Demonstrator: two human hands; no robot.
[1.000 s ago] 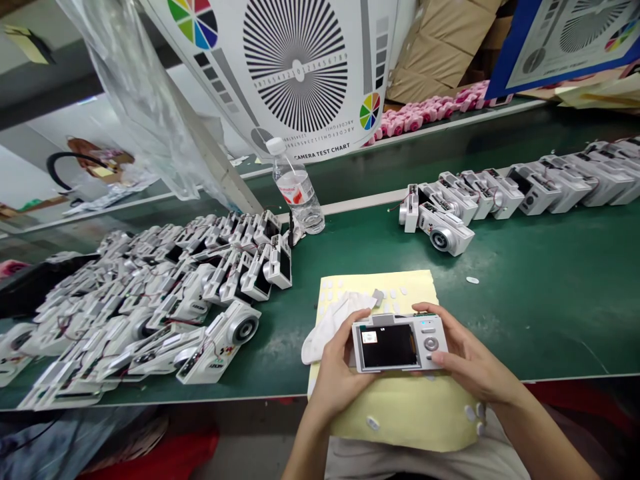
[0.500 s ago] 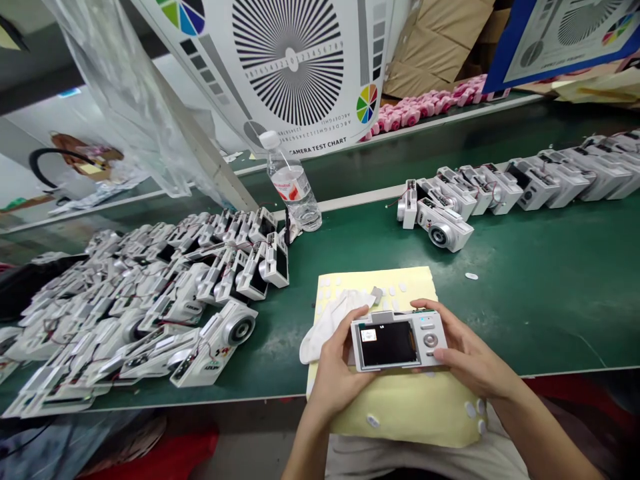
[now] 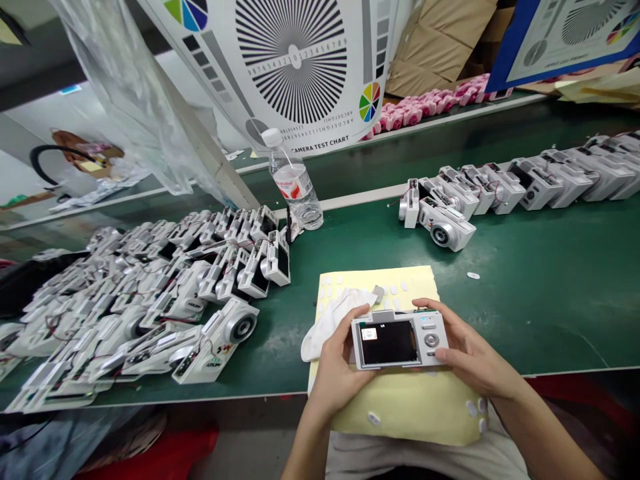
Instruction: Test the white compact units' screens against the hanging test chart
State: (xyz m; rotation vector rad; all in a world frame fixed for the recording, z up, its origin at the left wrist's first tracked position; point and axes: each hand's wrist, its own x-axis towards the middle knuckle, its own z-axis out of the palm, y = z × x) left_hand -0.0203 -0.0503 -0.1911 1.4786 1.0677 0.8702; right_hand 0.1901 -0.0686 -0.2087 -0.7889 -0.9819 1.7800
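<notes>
camera [image 3: 395,340] (screen mostly dark) between left hand [image 3: 341,370] and right hand [image 3: 470,353]

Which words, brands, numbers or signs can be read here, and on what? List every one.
"CAMERA TEST CHART": white chart, first letter unclear.
"9876543210123456789": across the chart's striped wheel.
"ABCDEFGH": chart's lower right, row's end too small.
Too small or blurred: bottle label, held camera's screen, oval stickers, blue-edged chart, print on piled cameras.
</notes>
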